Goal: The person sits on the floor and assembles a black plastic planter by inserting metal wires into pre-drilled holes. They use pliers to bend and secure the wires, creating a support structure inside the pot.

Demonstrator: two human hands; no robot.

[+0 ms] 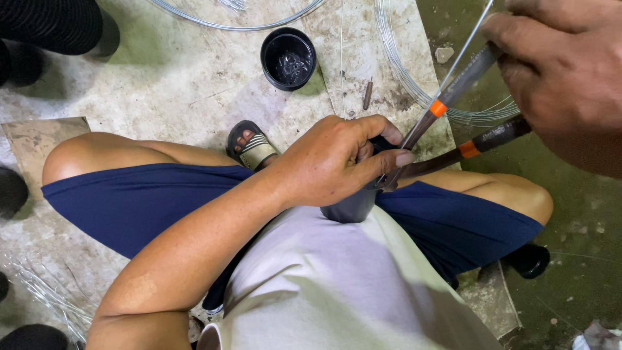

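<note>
Your left hand [337, 162] is clenched around a small dark cup-shaped piece [351, 206] held over your lap, just above the blue shorts [149, 204]; your fingers cover most of it, so only its grey lower body shows beneath your palm and you cannot tell its full shape. Your right hand [560, 71] sits at the top right corner, cut off by the frame edge, and grips the two dark handles of a pair of pliers [453, 123], each handle ringed with an orange band. The plier tips run in under your left thumb, so whether they bite on the cup or on something inside it is hidden. A thin straight wire [468, 40] rises past the upper handle toward the top edge; where its lower end goes is masked by the tool and your fingers. On the concrete floor [175, 78] beyond your knees stands a black round container [288, 58] with something dark and glossy inside, hard to identify. Coils of thin wire [402, 71] lie beside it, partly out of frame. One sandalled foot [251, 146] peeks out between your thighs, and your pale shirt [337, 285] fills the bottom of the view.
</note>
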